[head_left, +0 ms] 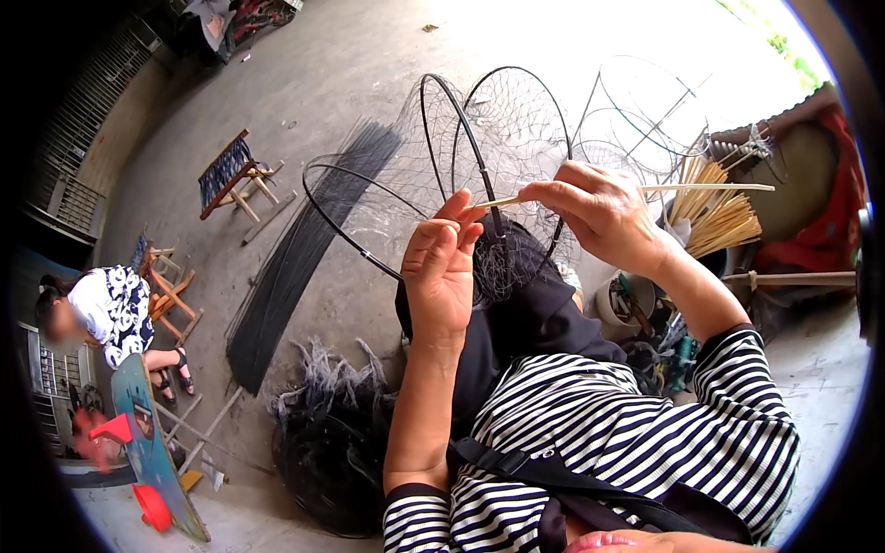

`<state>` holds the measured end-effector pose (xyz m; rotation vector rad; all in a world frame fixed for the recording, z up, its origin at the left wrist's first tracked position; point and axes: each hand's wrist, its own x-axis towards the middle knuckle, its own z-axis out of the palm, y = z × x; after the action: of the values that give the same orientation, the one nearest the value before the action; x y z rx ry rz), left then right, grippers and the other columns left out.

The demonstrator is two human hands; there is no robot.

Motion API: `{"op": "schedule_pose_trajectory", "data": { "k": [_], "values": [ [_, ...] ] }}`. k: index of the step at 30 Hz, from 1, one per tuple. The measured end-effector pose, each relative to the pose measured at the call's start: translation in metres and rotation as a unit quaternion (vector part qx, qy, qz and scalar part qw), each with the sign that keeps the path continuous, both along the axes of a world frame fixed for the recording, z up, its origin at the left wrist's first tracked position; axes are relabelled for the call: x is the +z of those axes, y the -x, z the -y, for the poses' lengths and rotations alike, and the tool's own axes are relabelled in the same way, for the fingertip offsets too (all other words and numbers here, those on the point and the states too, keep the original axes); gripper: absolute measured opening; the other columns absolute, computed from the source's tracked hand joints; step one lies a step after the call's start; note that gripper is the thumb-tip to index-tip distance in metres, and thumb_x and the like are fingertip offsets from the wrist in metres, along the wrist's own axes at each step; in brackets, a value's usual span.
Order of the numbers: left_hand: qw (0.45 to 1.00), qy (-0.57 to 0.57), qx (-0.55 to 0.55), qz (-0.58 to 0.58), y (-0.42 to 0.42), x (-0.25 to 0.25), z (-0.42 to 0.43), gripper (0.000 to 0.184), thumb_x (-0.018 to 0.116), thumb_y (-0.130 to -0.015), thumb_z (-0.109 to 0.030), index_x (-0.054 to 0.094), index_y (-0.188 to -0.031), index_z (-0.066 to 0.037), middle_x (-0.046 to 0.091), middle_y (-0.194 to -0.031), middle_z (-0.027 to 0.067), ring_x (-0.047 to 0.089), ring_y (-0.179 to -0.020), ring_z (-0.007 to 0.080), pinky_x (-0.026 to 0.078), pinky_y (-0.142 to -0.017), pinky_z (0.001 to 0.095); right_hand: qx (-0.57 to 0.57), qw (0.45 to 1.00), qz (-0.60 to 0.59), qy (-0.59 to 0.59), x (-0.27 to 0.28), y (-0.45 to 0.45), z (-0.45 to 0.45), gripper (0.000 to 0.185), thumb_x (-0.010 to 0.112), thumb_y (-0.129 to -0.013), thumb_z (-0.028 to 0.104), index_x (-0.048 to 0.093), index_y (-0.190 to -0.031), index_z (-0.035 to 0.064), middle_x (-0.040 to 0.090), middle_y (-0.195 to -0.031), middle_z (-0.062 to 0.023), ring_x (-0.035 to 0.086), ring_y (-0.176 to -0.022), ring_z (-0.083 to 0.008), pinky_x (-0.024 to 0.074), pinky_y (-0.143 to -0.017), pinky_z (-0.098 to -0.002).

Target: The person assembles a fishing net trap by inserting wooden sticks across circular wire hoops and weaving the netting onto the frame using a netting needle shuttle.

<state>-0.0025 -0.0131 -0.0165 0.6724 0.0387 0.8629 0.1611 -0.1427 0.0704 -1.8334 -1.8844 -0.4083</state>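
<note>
In my right hand (599,207), a thin pale bamboo stick (710,187) is pinched between thumb and fingers, its long end pointing right. The fingertips of my left hand (438,272) are closed at the stick's narrow other end; any thread there is too fine to make out. Behind and below the hands, a net cage with black hoops (484,157) stands over my lap. Its fine dark mesh (502,263) bunches up between my forearms, partly over my dark trousers.
A bundle of black rods (309,267) lies on the floor. Bamboo sticks (714,207) stand in a container at right, near a white bucket (622,300). Folding stools (235,180) are at left. A person (115,313) sits beside a blue-green board (147,452). Dark netting (336,452) is heaped beside me.
</note>
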Motion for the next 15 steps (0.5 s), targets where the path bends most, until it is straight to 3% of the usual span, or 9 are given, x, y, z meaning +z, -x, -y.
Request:
{"op": "schedule_pose_trajectory", "data": {
  "k": [7,10,11,12,15],
  "values": [
    [0.998,0.047,-0.036,0.007,-0.002,0.015,0.008,0.01,0.057,-0.09,-0.006,0.064,-0.097,-0.007,0.059,-0.123,0.0183,0.061,-0.108,0.0244,0.047,-0.092,0.0327,0.059,0.995,-0.081,-0.013,-0.006,0.0,-0.013,0.021,0.062,-0.086,0.011,0.061,-0.106,0.0153,0.056,-0.073,-0.0026,0.061,-0.067,-0.0216,0.0478,-0.056,-0.0343],
    [0.999,0.014,-0.039,-0.033,-0.008,0.003,0.009,0.009,0.057,-0.09,-0.005,0.062,-0.098,-0.007,0.063,-0.111,0.0126,0.062,-0.099,0.0189,0.048,-0.088,0.0302,0.098,0.99,-0.099,-0.028,-0.004,0.014,-0.023,0.029,0.062,-0.085,0.011,0.058,-0.113,0.0169,0.057,-0.075,-0.0028,0.061,-0.069,-0.0223,0.0479,-0.057,-0.034],
    [0.998,-0.026,-0.041,-0.041,-0.012,-0.005,0.008,0.008,0.058,-0.092,-0.008,0.062,-0.098,-0.006,0.064,-0.101,0.0071,0.061,-0.092,0.0138,0.048,-0.084,0.0283,0.091,0.993,-0.071,0.036,0.0,0.018,-0.022,0.04,0.062,-0.086,0.012,0.053,-0.124,0.0199,0.059,-0.078,-0.0029,0.063,-0.071,-0.0215,0.0481,-0.058,-0.033],
    [0.997,-0.032,-0.015,-0.067,-0.013,-0.001,0.009,0.009,0.058,-0.093,-0.009,0.062,-0.099,-0.006,0.064,-0.1,0.0067,0.061,-0.092,0.0134,0.048,-0.084,0.0279,0.108,0.991,-0.071,0.043,0.001,0.022,-0.023,0.044,0.061,-0.084,0.005,0.057,-0.125,0.0211,0.06,-0.08,-0.0038,0.063,-0.073,-0.0212,0.0512,-0.062,-0.0328],
    [0.988,-0.086,0.043,-0.119,-0.011,0.007,0.005,0.014,0.058,-0.094,-0.013,0.062,-0.105,-0.004,0.065,-0.1,0.0047,0.06,-0.094,0.013,0.047,-0.083,0.0268,0.161,0.926,-0.337,0.056,-0.003,0.01,-0.031,0.043,0.06,-0.081,-0.008,0.066,-0.116,0.0174,0.067,-0.092,-0.0048,0.065,-0.086,-0.0192,0.0551,-0.077,-0.0298]
  ]
}}
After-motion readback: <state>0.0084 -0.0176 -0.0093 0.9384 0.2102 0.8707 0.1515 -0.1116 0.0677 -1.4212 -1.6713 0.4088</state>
